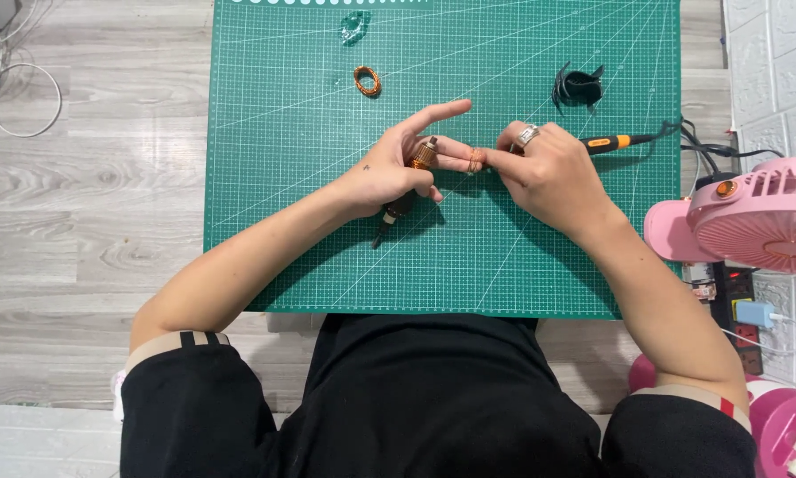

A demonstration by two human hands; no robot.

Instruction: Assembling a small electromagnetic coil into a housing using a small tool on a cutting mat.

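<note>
A small motor armature (413,173) with copper windings is gripped in the left hand (387,173), index finger stretched out, over the middle of the green cutting mat (283,221). Copper wire (476,160) is pinched by the closed right hand (548,173) (a ring is worn on it). A copper coil (367,80), a black part (578,88) and a soldering iron (615,142) lie nearby. A pink fan (757,217) stands at the right.

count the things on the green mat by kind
copper wire coils: 2 (loose coil, coil on a finger of the left hand)
motor armature: 1
black part: 1
soldering iron, behind the right hand: 1
clear scrap: 1
total: 6
</note>
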